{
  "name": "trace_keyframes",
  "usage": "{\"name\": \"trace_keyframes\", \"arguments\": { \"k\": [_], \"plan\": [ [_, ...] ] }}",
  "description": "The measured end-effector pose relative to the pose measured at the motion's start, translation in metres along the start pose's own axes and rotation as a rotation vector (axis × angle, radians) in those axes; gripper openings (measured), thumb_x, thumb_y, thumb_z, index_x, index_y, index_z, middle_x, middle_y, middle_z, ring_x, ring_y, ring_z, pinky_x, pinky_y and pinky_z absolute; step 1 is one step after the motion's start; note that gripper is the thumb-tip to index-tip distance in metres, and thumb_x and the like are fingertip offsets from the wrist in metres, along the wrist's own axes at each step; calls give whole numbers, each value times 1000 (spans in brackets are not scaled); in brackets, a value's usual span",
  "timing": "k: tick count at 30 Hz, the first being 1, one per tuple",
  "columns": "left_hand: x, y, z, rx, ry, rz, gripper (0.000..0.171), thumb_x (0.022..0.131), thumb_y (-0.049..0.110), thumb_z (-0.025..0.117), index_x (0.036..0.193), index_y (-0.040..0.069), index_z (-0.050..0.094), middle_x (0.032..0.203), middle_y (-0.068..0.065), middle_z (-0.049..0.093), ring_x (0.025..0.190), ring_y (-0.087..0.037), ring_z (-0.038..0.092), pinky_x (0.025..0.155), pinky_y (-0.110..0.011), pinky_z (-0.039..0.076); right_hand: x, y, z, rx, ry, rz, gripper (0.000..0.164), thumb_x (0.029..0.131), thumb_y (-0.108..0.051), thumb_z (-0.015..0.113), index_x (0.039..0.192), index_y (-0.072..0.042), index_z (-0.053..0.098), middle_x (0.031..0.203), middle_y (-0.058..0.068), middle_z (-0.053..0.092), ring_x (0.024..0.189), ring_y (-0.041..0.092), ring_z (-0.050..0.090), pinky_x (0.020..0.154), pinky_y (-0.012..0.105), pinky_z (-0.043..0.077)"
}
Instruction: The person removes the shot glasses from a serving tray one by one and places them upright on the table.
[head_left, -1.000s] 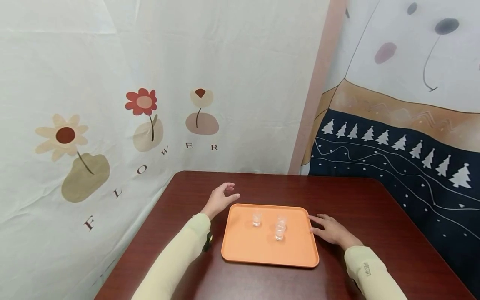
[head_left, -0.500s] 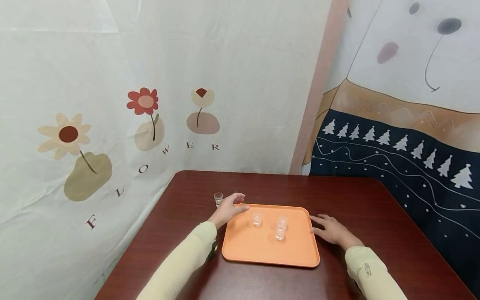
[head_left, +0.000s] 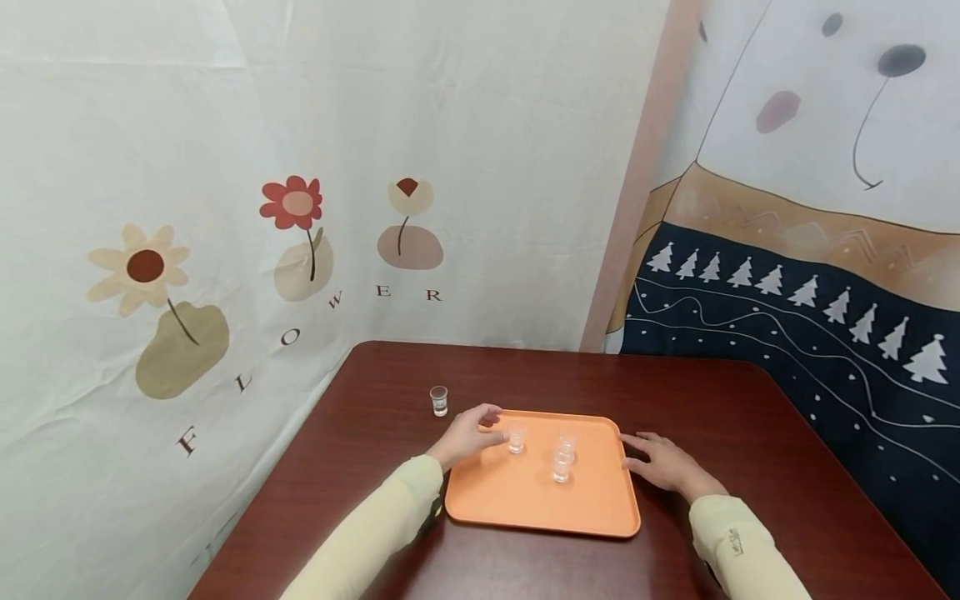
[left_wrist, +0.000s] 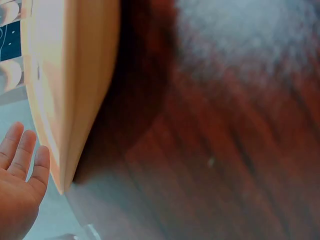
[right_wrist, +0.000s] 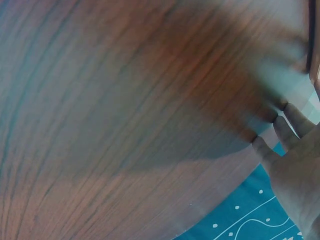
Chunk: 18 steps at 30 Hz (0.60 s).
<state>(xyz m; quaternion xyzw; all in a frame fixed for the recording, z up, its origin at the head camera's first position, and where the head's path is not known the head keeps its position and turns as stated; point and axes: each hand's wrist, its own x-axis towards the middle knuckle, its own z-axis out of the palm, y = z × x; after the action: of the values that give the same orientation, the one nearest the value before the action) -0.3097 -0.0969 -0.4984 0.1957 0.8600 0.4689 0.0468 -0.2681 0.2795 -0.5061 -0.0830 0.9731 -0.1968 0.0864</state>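
Observation:
An orange tray (head_left: 517, 504) lies on the table with three small clear shot glasses on it. My left hand (head_left: 467, 435) reaches over the tray's left side, its thumb and fingertips close to the left shot glass (head_left: 517, 441). Its fingers look loosely extended in the left wrist view, beside the tray's rim (left_wrist: 90, 65). Toward the right on the tray, a front shot glass (head_left: 561, 468) overlaps a rear shot glass (head_left: 567, 442). My right hand (head_left: 663, 461) rests on the table with fingers spread, fingertips right at the tray's right edge.
A fourth-like shot glass (head_left: 439, 402) stands on the dark red wooden table (head_left: 675, 383), behind and left of the tray. A white flower-print curtain (head_left: 510, 167) hangs at the back, and a navy tree-print cloth (head_left: 750, 333) hangs to the right.
My left hand has moved right and toward the tray's left glass, uncovering the shot glass on the table behind it. My right hand has stayed at the tray's edge.

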Motion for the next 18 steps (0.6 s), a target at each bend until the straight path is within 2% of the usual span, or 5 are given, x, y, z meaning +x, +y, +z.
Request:
{"name": "trace_keyframes", "arguments": {
  "k": [10, 18],
  "plan": [
    [2, -3, 10, -19, -18, 75, 48, 89, 13, 76, 126, -10, 57, 115, -21, 63, 108, -37, 59, 95, -50, 48, 0, -5, -4, 4, 5, 0, 62, 94, -46, 64, 144, -11, 52, 143, 32, 42, 130, 53, 39, 100, 70, 33],
    [3, -1, 17, 31, -14, 64, 46, 88, 17, 77, 125, -6, 59, 113, -16, 65, 107, -32, 60, 94, -45, 49, 0, -7, -5, 4, 5, -9, 59, 94, -40, 65, 143, -10, 53, 143, 33, 42, 128, 53, 41, 99, 69, 35]
  ]
}}
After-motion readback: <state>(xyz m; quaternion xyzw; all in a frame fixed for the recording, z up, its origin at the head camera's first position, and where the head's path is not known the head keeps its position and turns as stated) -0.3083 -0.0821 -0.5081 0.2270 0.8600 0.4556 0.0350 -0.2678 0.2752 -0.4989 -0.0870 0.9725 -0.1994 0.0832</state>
